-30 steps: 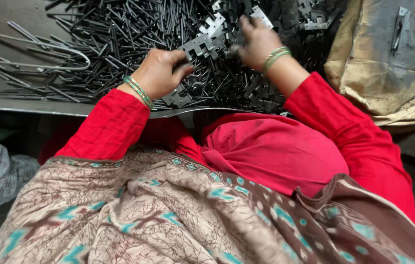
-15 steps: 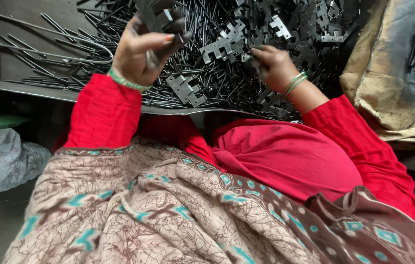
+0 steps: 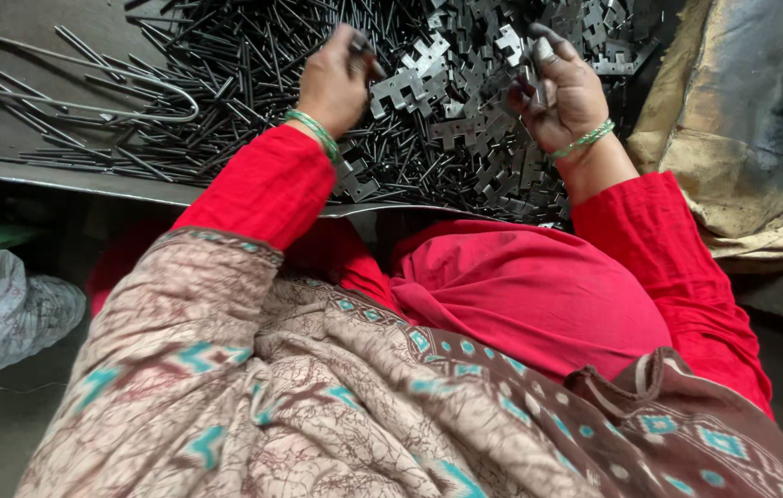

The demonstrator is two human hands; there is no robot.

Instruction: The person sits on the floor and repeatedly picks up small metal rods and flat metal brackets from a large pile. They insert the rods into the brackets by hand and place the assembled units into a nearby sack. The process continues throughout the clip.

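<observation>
The left hand (image 3: 336, 81) pinches a thin dark rod (image 3: 361, 44) above the heap of stamped metal plates (image 3: 451, 111) on the counter (image 3: 87, 175). The right hand (image 3: 565, 92), at the heap's right side, closes its grip on one plate. Sharp stamped edges could cut bare fingers; loose plates near the counter's edge could slide off.

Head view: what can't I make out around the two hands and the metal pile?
- Left hand: seen from the back, so whatever its fingertips pinch is hidden.
- Right hand: curled fingers cover part of the stamped plates; how many it holds is unclear.
- Thin rods: the pile is cut off by the top edge.
- Tray: its near edge disappears behind the red sleeves.
</observation>
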